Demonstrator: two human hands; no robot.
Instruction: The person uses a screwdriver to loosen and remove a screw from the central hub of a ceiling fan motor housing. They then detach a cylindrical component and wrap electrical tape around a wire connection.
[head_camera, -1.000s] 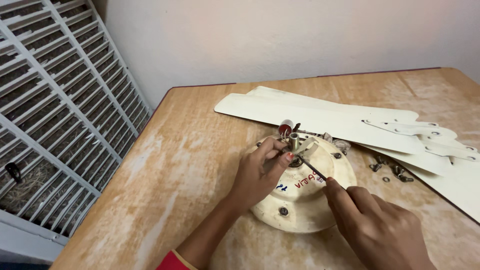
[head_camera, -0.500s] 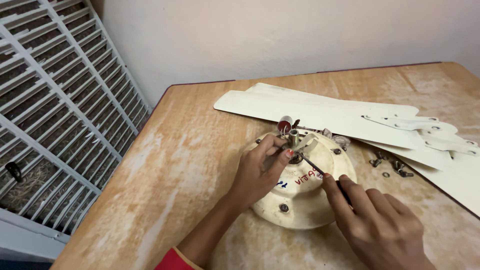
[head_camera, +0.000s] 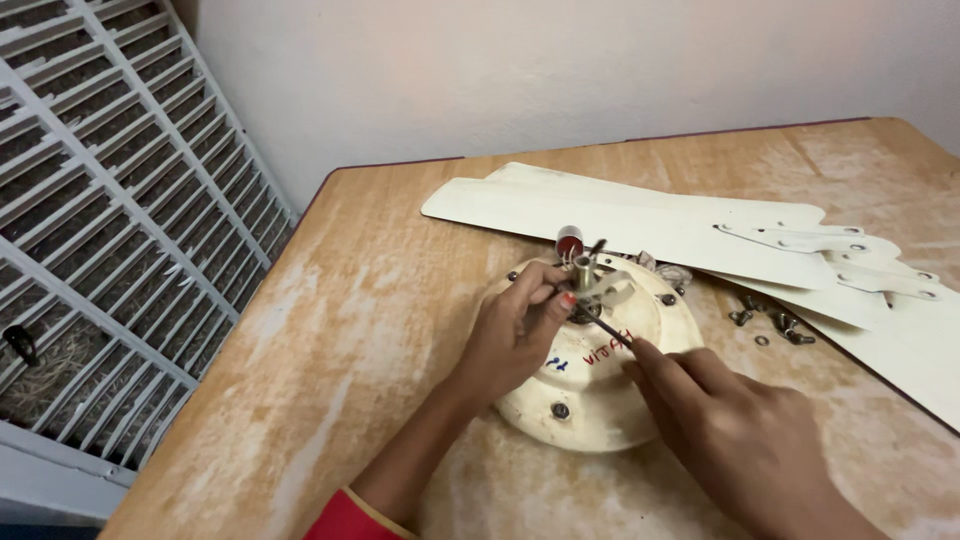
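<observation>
My left hand (head_camera: 515, 335) rests on the round cream metal fan motor housing (head_camera: 598, 360) at mid-table, its fingers (head_camera: 548, 292) curled and pinched at the short metal shaft (head_camera: 582, 272) standing at its centre. From there the thin dark screwdriver (head_camera: 606, 326) slants down and right into my right hand (head_camera: 745, 440), fingers closed round its handle end, tip at the hub.

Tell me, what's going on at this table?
A person is working on a round cream fan motor housing lying on a worn wooden table. The left hand steadies the metal fitting at its centre, while the right hand points a thin dark tool at it. Detached fan blades and loose screws lie behind.
</observation>
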